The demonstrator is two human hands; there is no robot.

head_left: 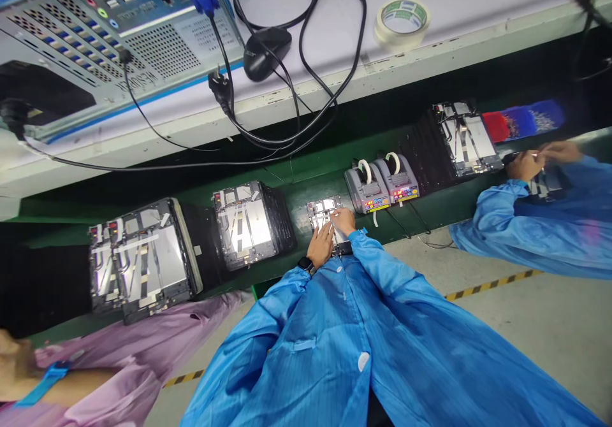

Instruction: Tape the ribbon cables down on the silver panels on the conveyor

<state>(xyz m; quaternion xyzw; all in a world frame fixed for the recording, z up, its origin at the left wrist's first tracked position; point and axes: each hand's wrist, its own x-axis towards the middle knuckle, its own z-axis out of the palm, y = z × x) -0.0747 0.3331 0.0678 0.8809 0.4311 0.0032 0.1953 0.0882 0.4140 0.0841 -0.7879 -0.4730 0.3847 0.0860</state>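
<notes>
An opened tablet (324,206) with its silver battery and circuit parts exposed lies on the green bench in front of me. My left hand (320,246), with a dark watch at the wrist, rests its outstretched fingers on the tablet's lower part. Over the tablet's right side, my right hand (345,221) has its fingertips pinched close to the left fingers. Whatever is between those fingertips is too small to make out. Two grey tape dispensers (381,183) with white rolls stand just right of the tablet. A stack of similar opened tablets (243,225) is on the left.
More opened tablets (146,255) lie far left, beside a person in a pink sleeve (157,344). Another stack (463,139) stands right, near a blue-sleeved co-worker's hands (526,164) and red and blue bins (521,121). Above are a computer (157,48), cables, a mouse (266,52) and a tape roll (402,20).
</notes>
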